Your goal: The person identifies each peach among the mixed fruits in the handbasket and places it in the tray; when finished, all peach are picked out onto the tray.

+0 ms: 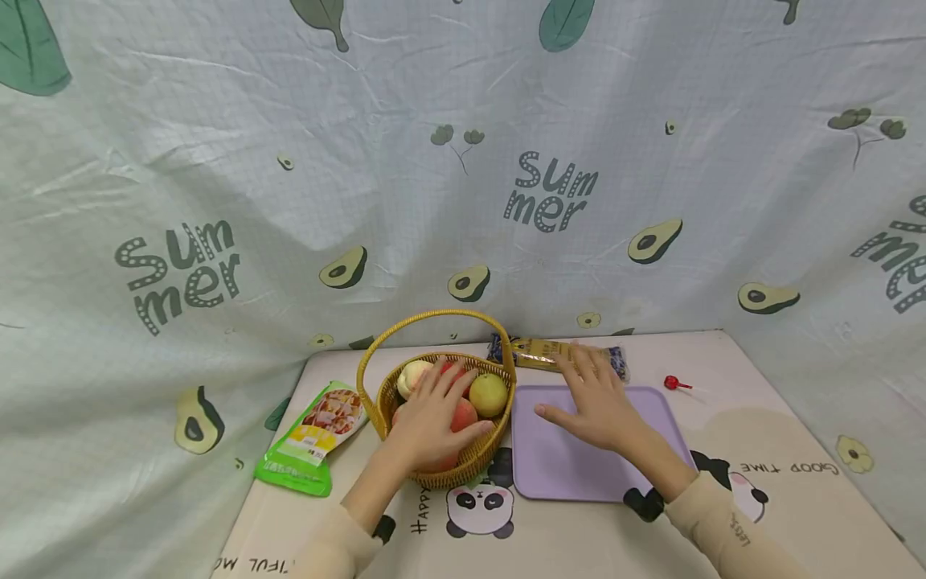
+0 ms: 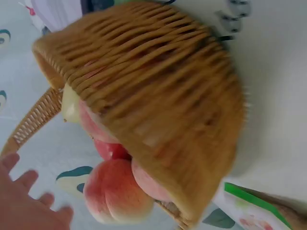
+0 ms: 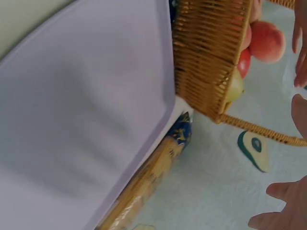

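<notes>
We see the left hand [image 1: 428, 424] and the right hand [image 1: 599, 408] apart, fingers spread. The left hovers over the wicker basket [image 2: 158, 91], which stands on the desk [image 1: 810, 523] and holds peaches [image 2: 117, 191] and a yellow-green fruit [image 1: 488, 395]. The right hovers over the lilac tray [image 1: 564, 470], just beside the basket. Behind the tray we see a gold-and-blue packet [image 1: 535, 355]; a red lollipop [image 1: 673, 383] lies to its right, a green bag [image 1: 295, 470] left of the basket.

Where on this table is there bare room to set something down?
On the tray, below the right hand, and on the table right of the tray, nearer than the lollipop. Crowded: the basket of fruit under the left hand, and behind the tray, where the gold packet lies.
</notes>
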`<state>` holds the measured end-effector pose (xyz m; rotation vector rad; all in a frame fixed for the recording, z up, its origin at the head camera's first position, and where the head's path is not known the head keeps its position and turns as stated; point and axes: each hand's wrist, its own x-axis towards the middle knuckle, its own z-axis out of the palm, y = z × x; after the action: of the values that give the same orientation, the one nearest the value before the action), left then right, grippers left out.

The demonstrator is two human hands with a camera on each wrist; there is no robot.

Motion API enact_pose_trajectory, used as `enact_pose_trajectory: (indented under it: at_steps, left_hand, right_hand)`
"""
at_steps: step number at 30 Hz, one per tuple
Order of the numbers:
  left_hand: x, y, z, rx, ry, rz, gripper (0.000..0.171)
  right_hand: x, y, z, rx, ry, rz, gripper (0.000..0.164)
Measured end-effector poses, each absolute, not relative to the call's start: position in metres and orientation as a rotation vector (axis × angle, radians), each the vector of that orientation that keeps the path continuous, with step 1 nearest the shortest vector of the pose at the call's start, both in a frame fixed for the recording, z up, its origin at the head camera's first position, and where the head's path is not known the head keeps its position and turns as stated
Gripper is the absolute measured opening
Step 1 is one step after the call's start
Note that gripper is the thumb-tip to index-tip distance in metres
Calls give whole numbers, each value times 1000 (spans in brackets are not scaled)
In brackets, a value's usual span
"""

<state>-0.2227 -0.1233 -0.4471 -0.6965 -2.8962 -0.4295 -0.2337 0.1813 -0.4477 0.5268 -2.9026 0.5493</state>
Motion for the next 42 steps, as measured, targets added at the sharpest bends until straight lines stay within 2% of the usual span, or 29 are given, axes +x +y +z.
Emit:
enact_pose_trajectory:
  at_steps: [2,7,9,13,16,20,23,28,34,42]
  left_hand:
    - [-208,-135,-446,-722,-2847,-508,78]
    - [-173,-180,-440,-635,-2814,-651,40]
    - [-166,-200,-438,-523,-2874,-724,39]
    - [-166,-238,-437,-289,-3011,-972,49]
    - [-176,-256,-440,-223,-3037,-1112,60]
    - [-192,-264,-450,-298,-3014,-1257,97]
    - [-205,-262,-458,-363,-2991,-1405,112]
    - [-222,-257,-468,-316,-2980,-1596,114]
    - [-230,-252,-481,-297,-2999,-1705,112]
    - [-238,-243,-486,-266,-3014,-1726,121]
  right_hand:
    - [-233,175,-444,559,-2887,577,97]
    - [-234,153,-429,634,-2849,647,91]
    - [-234,144,-423,675,-2829,666,87]
    - [-234,123,-414,769,-2800,694,75]
    - [-236,107,-410,830,-2813,725,66]
    - [-243,84,-408,891,-2882,805,62]
    - [-251,65,-407,947,-2920,874,62]
    - [-268,36,-412,1022,-2955,907,69]
    - [-284,10,-421,990,-3040,884,81]
    - [-295,-11,-431,976,-3042,923,80]
